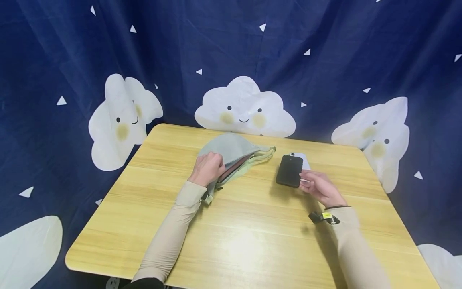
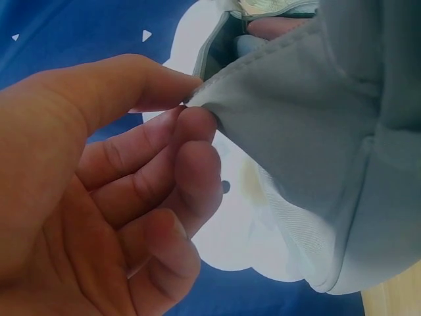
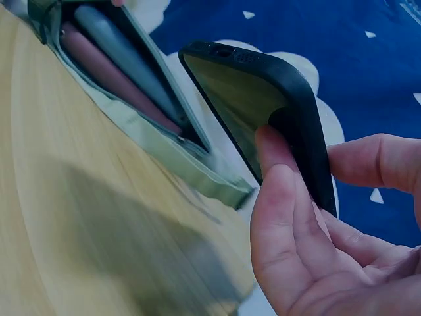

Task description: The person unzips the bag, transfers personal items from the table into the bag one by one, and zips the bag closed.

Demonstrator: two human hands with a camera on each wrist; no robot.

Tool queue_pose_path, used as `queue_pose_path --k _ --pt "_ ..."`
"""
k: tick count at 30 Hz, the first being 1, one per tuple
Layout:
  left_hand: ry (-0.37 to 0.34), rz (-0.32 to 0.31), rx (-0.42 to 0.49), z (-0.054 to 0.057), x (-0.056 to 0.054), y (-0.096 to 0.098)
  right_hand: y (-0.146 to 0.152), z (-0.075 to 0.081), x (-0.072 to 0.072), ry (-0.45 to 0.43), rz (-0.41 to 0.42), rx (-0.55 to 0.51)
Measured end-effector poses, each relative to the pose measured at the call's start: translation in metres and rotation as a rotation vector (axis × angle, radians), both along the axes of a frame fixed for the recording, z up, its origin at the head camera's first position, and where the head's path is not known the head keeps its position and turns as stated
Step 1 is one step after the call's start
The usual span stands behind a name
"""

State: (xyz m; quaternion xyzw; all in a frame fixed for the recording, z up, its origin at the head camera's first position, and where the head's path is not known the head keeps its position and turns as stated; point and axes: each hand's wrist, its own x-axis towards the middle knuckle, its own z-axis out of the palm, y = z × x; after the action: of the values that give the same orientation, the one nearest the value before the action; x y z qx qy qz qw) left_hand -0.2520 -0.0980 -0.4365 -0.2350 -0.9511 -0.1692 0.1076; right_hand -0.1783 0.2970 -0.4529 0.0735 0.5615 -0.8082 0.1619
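A pale grey-green waist bag [image 1: 226,145] lies on the table, its top unzipped. My left hand [image 1: 207,167] pinches the edge of its opening between thumb and fingertips and holds the fabric up. Inside the bag, in the right wrist view, a pinkish slab [image 3: 108,72] and a blue slab [image 3: 135,62] lie side by side. My right hand [image 1: 320,187] grips a smartphone in a black case [image 1: 290,171] by its side, tilted above the table to the right of the bag. A pale smartphone [image 1: 306,163] is behind it, partly hidden.
The light wooden table [image 1: 231,237] has rounded corners. A dark blue curtain [image 1: 231,44] with white smiling clouds hangs right behind its far edge. The bag's strap end [image 1: 267,152] stretches toward the two phones.
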Motion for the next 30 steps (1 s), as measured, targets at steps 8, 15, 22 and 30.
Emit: queue_pose_path --k 8,15,22,30 --pt "-0.006 -0.004 0.004 0.0 0.0 0.001 -0.02 -0.007 -0.007 0.011 0.027 0.043" --pt "-0.013 0.004 -0.01 0.0 -0.001 0.0 -0.033 -0.012 -0.013 0.003 0.045 0.067" --pt "-0.024 0.01 -0.02 0.0 -0.002 0.001 -0.049 -0.016 -0.018 0.024 0.079 0.058" --pt "-0.02 0.011 -0.021 0.001 -0.001 0.001 -0.065 -0.021 -0.022 0.03 0.114 0.046"
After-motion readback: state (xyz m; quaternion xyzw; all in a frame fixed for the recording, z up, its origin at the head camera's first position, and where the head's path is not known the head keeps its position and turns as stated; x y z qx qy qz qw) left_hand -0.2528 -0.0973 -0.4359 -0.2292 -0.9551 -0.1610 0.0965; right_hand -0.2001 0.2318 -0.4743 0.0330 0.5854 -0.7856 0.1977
